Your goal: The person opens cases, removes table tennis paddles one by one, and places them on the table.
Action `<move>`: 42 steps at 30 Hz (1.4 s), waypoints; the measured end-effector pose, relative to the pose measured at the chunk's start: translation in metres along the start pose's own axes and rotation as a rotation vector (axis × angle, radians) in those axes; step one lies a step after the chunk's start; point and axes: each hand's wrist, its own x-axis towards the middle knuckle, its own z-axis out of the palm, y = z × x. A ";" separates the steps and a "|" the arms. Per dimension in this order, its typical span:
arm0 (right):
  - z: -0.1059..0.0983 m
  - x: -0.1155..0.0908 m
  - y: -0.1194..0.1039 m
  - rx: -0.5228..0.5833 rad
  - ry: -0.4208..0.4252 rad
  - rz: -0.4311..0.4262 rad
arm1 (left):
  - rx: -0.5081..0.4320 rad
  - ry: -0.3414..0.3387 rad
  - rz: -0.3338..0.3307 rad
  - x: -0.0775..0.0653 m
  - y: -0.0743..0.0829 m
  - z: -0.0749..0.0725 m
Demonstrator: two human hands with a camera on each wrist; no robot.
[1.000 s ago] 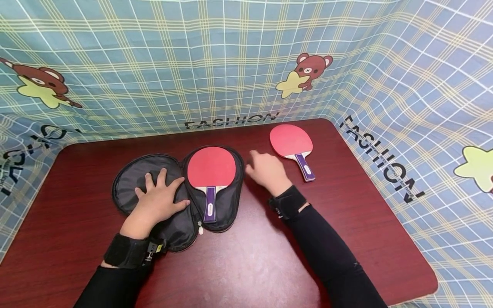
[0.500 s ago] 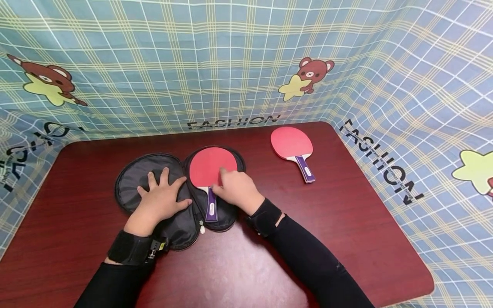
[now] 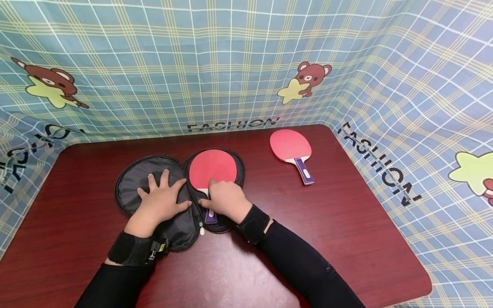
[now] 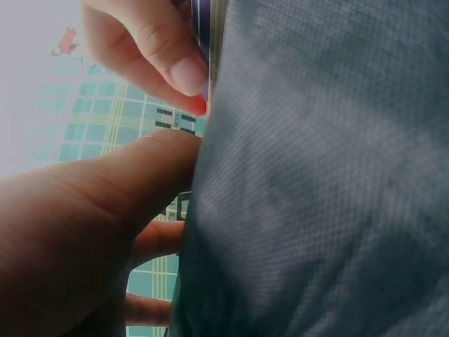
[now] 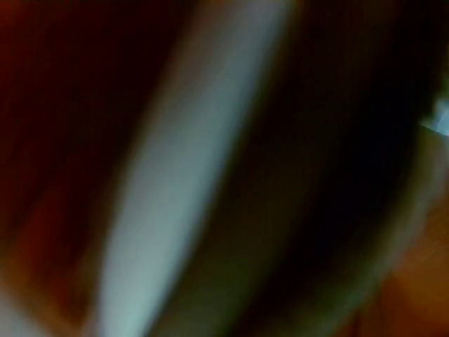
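Observation:
In the head view, a black zip-up paddle case [image 3: 131, 184] lies spread flat, its two halves side by side. A red table tennis paddle [image 3: 212, 164] with a purple handle rests on its right half. My left hand [image 3: 159, 203] rests on the left half, fingers spread wide. My right hand [image 3: 227, 199] grips the paddle's handle from above, thumb on the left side and index finger reaching the red rubber. The other right fingers are hidden. In the left wrist view, right fingertips [image 4: 188, 74] meet the handle's edge beside the case's dark fabric [image 4: 323, 168]. The right wrist view is blurred.
A second red paddle [image 3: 290, 146] lies on the table [image 3: 346, 239] at the back right, handle toward me. A zip pull [image 3: 202, 230] hangs at the case's front. Checked cloth [image 3: 231, 64] with printed bears stands behind and beside the table.
My right hand has moved left from the table beside the case, over the paddle, and down onto its handle. The left hand stays spread on the case.

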 end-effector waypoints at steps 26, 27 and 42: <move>0.003 -0.006 0.019 0.029 0.138 -0.083 | 0.012 -0.017 -0.009 -0.001 0.001 -0.001; 0.003 -0.006 0.020 0.031 0.146 -0.090 | 0.012 -0.016 -0.008 -0.001 0.001 -0.001; -0.014 -0.004 0.043 0.170 0.125 -0.076 | 0.008 -0.009 -0.011 0.000 0.000 0.001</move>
